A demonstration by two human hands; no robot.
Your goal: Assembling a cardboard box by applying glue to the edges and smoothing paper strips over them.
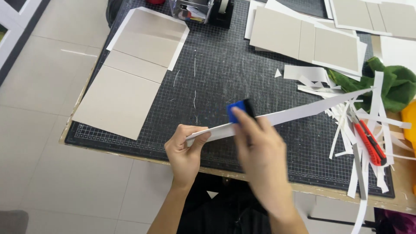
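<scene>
Head view: left hand (184,151) pinching long white strip (303,112) end; right hand (260,147) closed on blue scraper (238,109), blurred. Risk: strip creasing, slipping from uneven pressing above cutting mat (216,65).

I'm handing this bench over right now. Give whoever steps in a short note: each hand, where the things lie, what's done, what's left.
Left hand: pinches the near end of a long white paper strip, held edge-up over the black cutting mat.
Right hand: presses a small blue block against the strip, blurred with motion.
Nearby: red utility knife lying on a heap of white offcuts at right; grey boards on white sheets at left, more boards at top.
Done: several boards already lie on paper; many strips trimmed.
Left: cannot tell how far the block has travelled along the strip.
</scene>
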